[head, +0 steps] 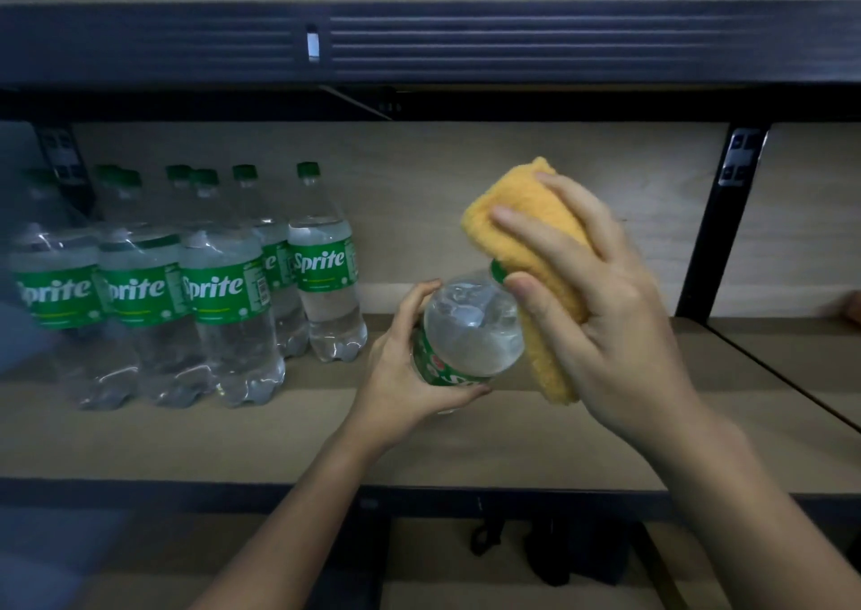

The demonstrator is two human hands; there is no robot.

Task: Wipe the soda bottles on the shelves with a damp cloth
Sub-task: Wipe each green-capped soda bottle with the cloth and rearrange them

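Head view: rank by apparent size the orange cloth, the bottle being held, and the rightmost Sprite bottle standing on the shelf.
1. Orange cloth
2. Rightmost standing Sprite bottle
3. Held Sprite bottle, tilted toward the camera and foreshortened, so its rank below the standing one is unsure.

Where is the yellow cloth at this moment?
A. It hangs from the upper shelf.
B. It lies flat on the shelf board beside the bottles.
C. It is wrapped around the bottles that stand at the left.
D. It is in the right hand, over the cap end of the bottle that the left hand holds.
D: the right hand grips the yellow cloth over the top of the tilted bottle, which the left hand holds above the shelf board.
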